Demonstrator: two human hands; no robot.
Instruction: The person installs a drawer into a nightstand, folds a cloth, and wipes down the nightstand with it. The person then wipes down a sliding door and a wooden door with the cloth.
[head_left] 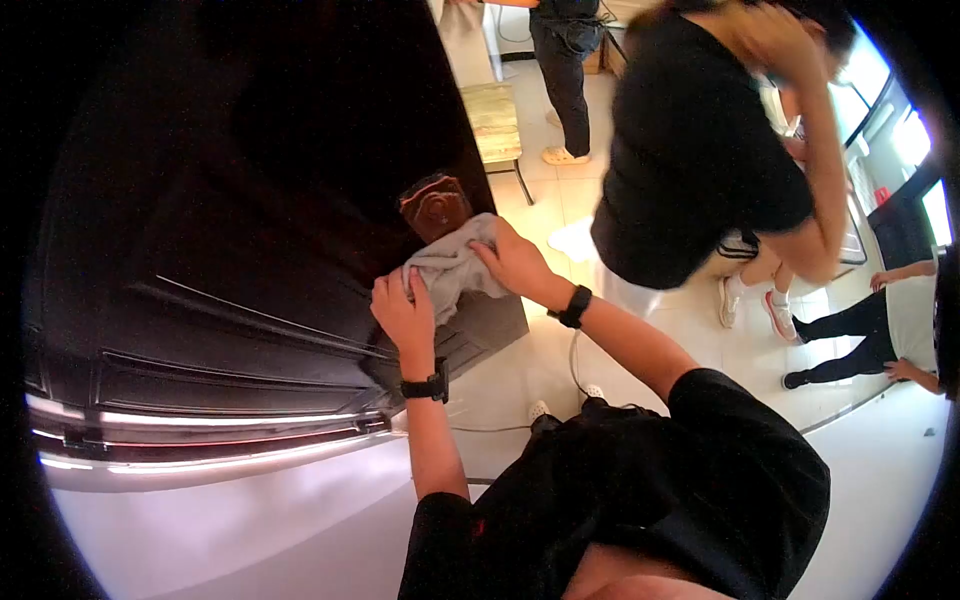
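A light grey cloth is bunched against a dark panelled door, near the door's edge. My left hand grips the cloth's near side, its fingers bent over the fabric. On the far side of the cloth, my right hand holds it with the thumb on top. Just above the cloth is a shiny reddish-brown plate on the door, perhaps a lock plate; its lower part is covered by the cloth. Both wrists wear black bands.
A person in a black shirt stands close on the right, an arm raised. Another person is farther back beside a wooden stool. A third, in a white top, is at the far right. Pale tiles cover the floor.
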